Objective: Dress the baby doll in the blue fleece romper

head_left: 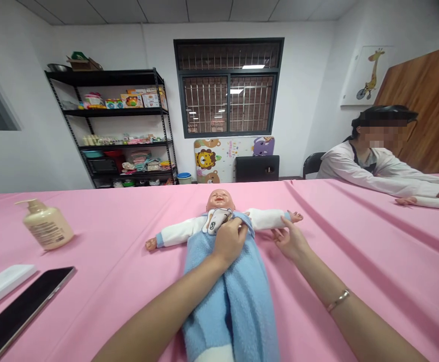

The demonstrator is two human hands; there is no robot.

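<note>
A baby doll (219,200) lies on its back with both arms stretched out sideways. It wears a fluffy light-blue romper (207,281) with white sleeves, blue cuffs and an animal-face patch on the chest. My left hand (230,242) is closed on the romper's front edge at the chest, beside the patch. Reaching from the right, my right hand (290,239) is at the doll's white sleeve (266,219); its thumb is up against the blue cuff, with the fingers apart just below the sleeve. A metal bracelet (339,300) circles my right wrist.
On the pink tablecloth (109,301) at left are a pump bottle (48,226), a dark phone (25,311) and a white flat case (6,285). At right, a person (370,156) sits by another doll's arm (434,202). A black shelf (113,111) stands behind.
</note>
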